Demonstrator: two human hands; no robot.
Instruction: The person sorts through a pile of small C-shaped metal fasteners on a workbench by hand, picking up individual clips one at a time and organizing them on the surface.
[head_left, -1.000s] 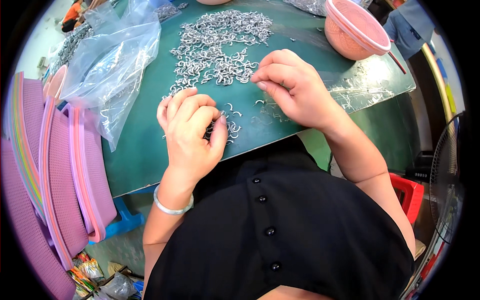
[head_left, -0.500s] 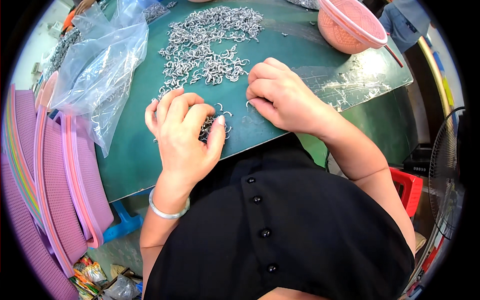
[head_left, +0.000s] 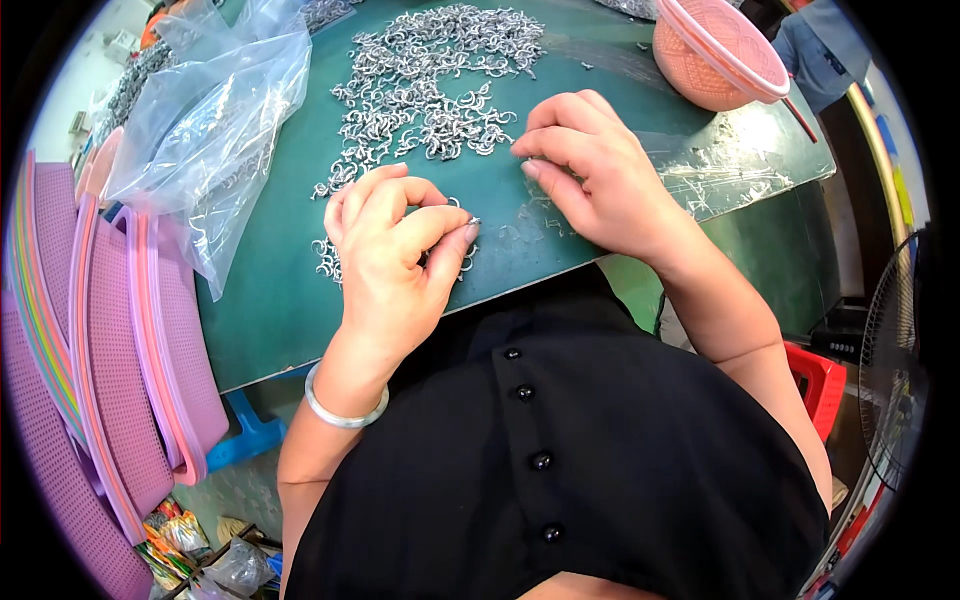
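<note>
My left hand (head_left: 390, 250) is over the near part of the green table (head_left: 290, 260), thumb and index finger pinched on a small silvery curved metal piece (head_left: 473, 220). Under and around its fingers lies a small group of the same pieces (head_left: 327, 262), partly hidden by the hand. To the right, my right hand (head_left: 590, 170) hovers near the edge of the larger heap, its thumb and index finger a little apart with nothing visible between them. That larger heap of grey, C-shaped metal pieces (head_left: 440, 90) spreads over the far middle of the table.
A clear plastic bag (head_left: 215, 130) lies on the table's left side. Pink-purple perforated baskets (head_left: 180, 350) are stacked at the left edge. A pink woven basket (head_left: 710, 60) stands at the far right, with a person beyond it. A fan (head_left: 890, 350) is at the right.
My left hand has closed its thumb and index finger on a metal piece, shifting slightly right. My right hand has moved up and right, and its thumb and finger have parted; its small piece no longer shows.
</note>
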